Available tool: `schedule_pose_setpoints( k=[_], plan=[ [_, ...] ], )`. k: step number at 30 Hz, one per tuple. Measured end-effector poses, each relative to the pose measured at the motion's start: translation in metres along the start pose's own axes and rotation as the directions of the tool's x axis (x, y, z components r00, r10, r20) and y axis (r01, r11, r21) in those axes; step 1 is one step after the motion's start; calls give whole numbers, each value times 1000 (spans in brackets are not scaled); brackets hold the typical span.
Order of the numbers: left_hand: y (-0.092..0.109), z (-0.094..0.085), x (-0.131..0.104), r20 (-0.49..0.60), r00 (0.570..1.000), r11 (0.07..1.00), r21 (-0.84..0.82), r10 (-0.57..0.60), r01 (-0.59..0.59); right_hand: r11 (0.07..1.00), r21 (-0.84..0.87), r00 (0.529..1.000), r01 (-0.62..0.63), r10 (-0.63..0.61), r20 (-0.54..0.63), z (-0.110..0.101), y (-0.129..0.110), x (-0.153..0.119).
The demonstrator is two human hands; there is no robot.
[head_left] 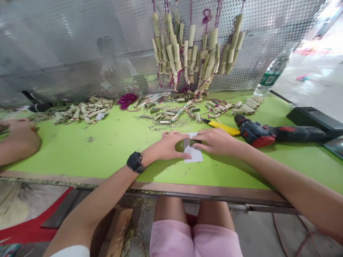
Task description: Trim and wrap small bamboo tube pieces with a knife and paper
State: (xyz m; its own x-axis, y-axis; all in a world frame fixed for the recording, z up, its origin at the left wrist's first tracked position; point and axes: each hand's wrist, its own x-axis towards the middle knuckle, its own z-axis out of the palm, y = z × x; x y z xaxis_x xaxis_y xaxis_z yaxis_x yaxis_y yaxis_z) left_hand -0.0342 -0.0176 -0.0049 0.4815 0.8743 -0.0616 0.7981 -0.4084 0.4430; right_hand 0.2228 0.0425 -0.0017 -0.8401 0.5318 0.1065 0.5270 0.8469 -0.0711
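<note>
A small white sheet of paper (193, 155) lies on the green tabletop, creased and partly covered by my fingers. My left hand (171, 144), with a black watch (136, 162) at the wrist, has its thumb and fingertips on the sheet's left side. From the right, my right hand (211, 141) reaches over the upper part of the paper. Its thumb and forefinger are curled around a small dark thing that I cannot make out. Beyond my right hand lies a yellow-handled cutter (222, 127), close to a cordless drill (254, 132).
Cut bamboo tubes (83, 110), purple cord (128, 101) and shavings lie along the back. Strung bamboo pieces (193, 53) hang before a perforated metal screen (80, 53). A water bottle (270, 75) stands back right. Another person's arm (18, 141) rests at left.
</note>
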Motion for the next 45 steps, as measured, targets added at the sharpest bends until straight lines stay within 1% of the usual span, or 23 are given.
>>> schedule_pose_setpoints(
  k=[3, 4, 6, 9, 10, 11, 15, 16, 18, 20, 22, 27, 29, 32, 33, 34, 37, 39, 41, 43, 45],
  plan=[
    [-1, 0, 1, 17, 1000, 1000, 6, 5, -5, 994, -63, 996, -84, 86, 20, -2, 11, 0],
    [-1, 0, 1, 22, 1000, 1000, 8, 6, -6, 993, -72, 995, -94, 96, 24, -2, 12, 0],
    [-1, 0, 1, 23, 1000, 1000, 8, 6, -6, 996, -52, 997, -71, 71, 15, -1, 8, 0],
    [0, 0, 0, 14, 1000, 1000, 6, 9, -9, 1000, 4, 1000, 23, -23, -14, 1, 0, -1],
    [-1, 0, 0, 12, 1000, 1000, 6, 8, -8, 1000, 5, 999, 31, -31, -20, 1, 0, -1],
    [-1, 0, 0, 12, 1000, 1000, 8, 8, -8, 1000, -3, 1000, 21, -21, -22, 1, 1, -1],
    [0, -1, 1, 27, 1000, 1000, 12, 5, -6, 995, -51, 996, -85, 85, -5, -2, 12, -1],
    [0, -1, 1, 31, 1000, 1000, 11, 6, -6, 995, -50, 996, -90, 90, 0, -2, 12, -1],
    [0, -1, 1, 29, 1000, 1000, 7, 7, -7, 998, -28, 998, -59, 59, -3, 0, 6, -1],
    [0, -1, 0, 18, 1000, 1000, 4, 15, -16, 1000, 10, 1000, -1, 1, -16, 1, -1, -1],
    [0, -1, 0, 9, 1000, 1000, 4, 19, -19, 999, 35, 1000, 16, -15, -23, 1, -3, -1],
    [0, -1, 0, 30, 999, 1000, 11, 10, -10, 996, -13, 996, -88, 88, 18, -2, 8, -1],
    [1, -1, 0, 25, 1000, 1000, 14, 13, -13, 997, -12, 997, -71, 71, 5, -2, 5, -2],
    [1, -1, 0, 15, 1000, 1000, 12, 13, -13, 999, 40, 1000, 28, -28, -13, 0, -3, -2],
    [1, -1, 0, 14, 1000, 1000, 9, 13, -13, 998, 51, 999, 43, -42, -13, 0, -3, -2],
    [1, -1, 0, 14, 1000, 1000, 6, 13, -13, 998, 49, 999, 38, -38, -10, 0, -2, -2],
    [1, -1, 1, 25, 1000, 1000, 6, 9, -9, 999, -3, 999, -46, 46, 5, -2, 5, -1],
    [1, -1, 1, 33, 999, 1000, 8, 7, -7, 997, -31, 997, -75, 75, 12, -2, 5, -1],
    [1, -1, 0, 26, 1000, 1000, 4, 16, -16, 999, -27, 999, -43, 44, 9, -2, 1, -1],
    [0, -1, 0, 13, 1000, 1000, 1, 27, -27, 1000, -2, 1000, 14, -14, -3, -1, -3, -2],
    [0, -1, 0, 8, 1000, 1000, 2, 28, -28, 999, 12, 999, 30, -30, -13, 0, -2, -2]
  ],
)
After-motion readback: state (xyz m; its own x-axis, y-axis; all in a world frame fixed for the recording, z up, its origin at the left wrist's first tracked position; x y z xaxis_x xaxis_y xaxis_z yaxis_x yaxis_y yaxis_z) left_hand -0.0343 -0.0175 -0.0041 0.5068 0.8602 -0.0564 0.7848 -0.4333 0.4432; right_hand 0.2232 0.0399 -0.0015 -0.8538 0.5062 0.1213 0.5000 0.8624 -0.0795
